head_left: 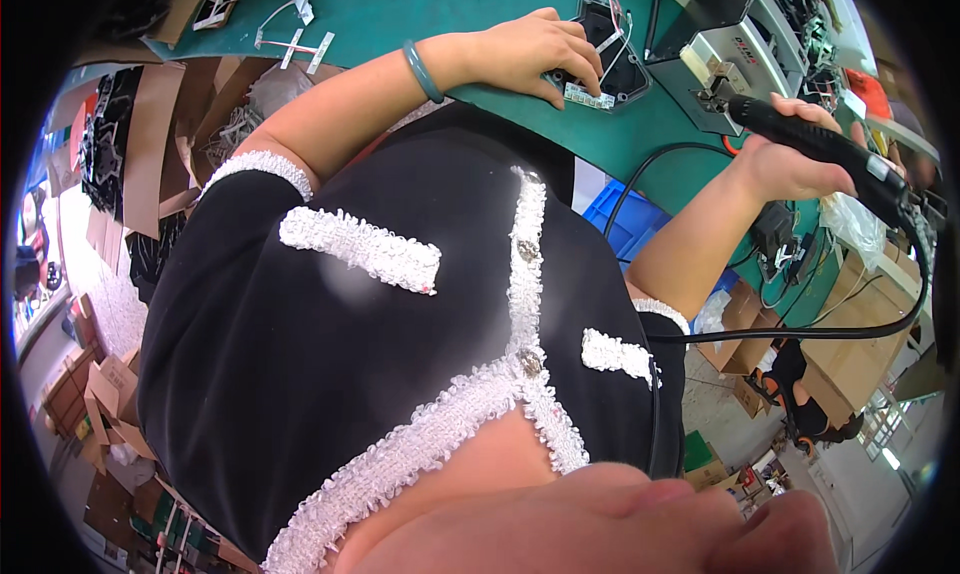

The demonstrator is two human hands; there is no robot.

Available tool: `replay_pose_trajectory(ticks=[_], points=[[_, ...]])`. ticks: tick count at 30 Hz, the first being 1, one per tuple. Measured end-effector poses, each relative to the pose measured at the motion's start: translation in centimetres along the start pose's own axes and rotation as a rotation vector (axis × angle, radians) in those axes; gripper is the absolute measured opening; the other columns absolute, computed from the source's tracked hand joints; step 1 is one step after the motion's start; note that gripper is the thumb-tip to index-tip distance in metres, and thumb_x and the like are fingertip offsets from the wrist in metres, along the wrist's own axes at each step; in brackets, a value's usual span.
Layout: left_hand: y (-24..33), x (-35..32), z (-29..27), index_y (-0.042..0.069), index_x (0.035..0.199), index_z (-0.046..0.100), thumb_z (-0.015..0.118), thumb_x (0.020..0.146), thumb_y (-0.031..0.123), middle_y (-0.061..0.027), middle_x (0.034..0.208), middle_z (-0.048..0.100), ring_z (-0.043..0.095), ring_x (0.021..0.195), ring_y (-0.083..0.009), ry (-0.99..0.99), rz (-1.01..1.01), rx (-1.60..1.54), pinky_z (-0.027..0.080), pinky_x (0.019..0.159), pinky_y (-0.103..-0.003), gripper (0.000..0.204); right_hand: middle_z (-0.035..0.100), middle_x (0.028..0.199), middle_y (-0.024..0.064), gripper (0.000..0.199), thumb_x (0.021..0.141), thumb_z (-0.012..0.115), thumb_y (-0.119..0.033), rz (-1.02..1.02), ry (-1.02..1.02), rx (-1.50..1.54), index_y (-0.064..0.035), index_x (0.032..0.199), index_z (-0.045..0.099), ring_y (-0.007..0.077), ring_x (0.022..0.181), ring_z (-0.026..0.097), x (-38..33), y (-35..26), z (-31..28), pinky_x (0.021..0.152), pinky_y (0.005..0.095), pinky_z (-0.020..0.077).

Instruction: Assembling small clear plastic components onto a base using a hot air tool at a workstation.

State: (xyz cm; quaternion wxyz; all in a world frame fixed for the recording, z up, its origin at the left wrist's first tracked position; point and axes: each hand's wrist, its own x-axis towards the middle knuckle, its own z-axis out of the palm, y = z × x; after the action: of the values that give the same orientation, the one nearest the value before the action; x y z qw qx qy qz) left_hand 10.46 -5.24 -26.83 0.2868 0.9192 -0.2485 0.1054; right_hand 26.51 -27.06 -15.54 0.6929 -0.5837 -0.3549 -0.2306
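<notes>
My left hand (535, 56), with a grey-green bangle at the wrist, rests at the table's near edge. Its bent fingers and thumb close around one end of a small white circuit board strip (590, 97), at the near side of a black plastic housing (628, 74). Thin wires run across that housing. In my right hand (790, 159) is a black electric screwdriver (825, 149), held tilted, its front end at the metal outlet of a box-shaped screw feeder (735, 64). A black cable (800, 331) loops from the screwdriver's rear.
More white board strips on wires (305, 49) lie on the green tabletop (390, 19) at the far left. A blue crate (625, 219) sits below the table edge. Cardboard boxes (865, 324) stand on the right, and an open carton (215, 104) on the left.
</notes>
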Motion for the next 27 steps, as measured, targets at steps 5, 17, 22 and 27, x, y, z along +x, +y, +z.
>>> replay_pose_trajectory(ticks=[5, 17, 22, 27], points=[[0.0, -0.2, 0.0, 0.022, 0.111, 0.067, 0.079, 0.071, 0.027, 0.0075, 0.115, 0.063, 0.052, 0.11, -0.0143, 0.03, -0.002, -0.031, 0.034, 0.09, -0.035, 0.042, 0.056, 0.067, 0.013, 0.096, 0.082, 0.028, -0.082, 0.018, -0.055, -0.093, 0.0048, 0.124, 0.037, 0.0238, 0.049, 0.056, 1.5, 0.9, -0.1, 0.051, 0.0376, 0.0556], [-1.8, 0.4, 0.7, 0.019, 0.106, 0.067, 0.083, 0.064, 0.03, 0.0103, 0.114, 0.064, 0.053, 0.108, -0.0177, 0.105, 0.026, -0.105, 0.036, 0.087, -0.037, 0.047, 0.057, 0.067, 0.0111, 0.095, 0.077, 0.027, -0.087, 0.301, -0.019, 0.243, -0.0056, 0.123, 0.042, 0.0239, 0.051, 0.057, -3.6, 0.1, 1.3, 0.052, 0.0396, 0.0555], [-1.8, 0.4, 0.5, 0.019, 0.105, 0.068, 0.083, 0.064, 0.029, 0.0095, 0.116, 0.064, 0.053, 0.109, -0.0179, 0.088, 0.034, -0.149, 0.036, 0.089, -0.037, 0.045, 0.059, 0.066, 0.0119, 0.095, 0.078, 0.022, -0.087, 0.078, -0.043, 0.125, -0.0058, 0.124, 0.038, 0.0242, 0.049, 0.058, -2.5, -0.8, 1.4, 0.049, 0.0388, 0.0563], [-1.3, -0.2, 0.2, 0.017, 0.104, 0.069, 0.082, 0.062, 0.023, 0.0048, 0.12, 0.064, 0.052, 0.112, -0.0181, 0.076, 0.001, -0.162, 0.034, 0.09, -0.037, 0.044, 0.058, 0.063, 0.011, 0.092, 0.079, 0.021, -0.086, 0.011, 0.187, 0.065, -0.0073, 0.123, 0.037, 0.0232, 0.045, 0.057, 2.3, 0.5, -2.7, 0.048, 0.0374, 0.0566]])
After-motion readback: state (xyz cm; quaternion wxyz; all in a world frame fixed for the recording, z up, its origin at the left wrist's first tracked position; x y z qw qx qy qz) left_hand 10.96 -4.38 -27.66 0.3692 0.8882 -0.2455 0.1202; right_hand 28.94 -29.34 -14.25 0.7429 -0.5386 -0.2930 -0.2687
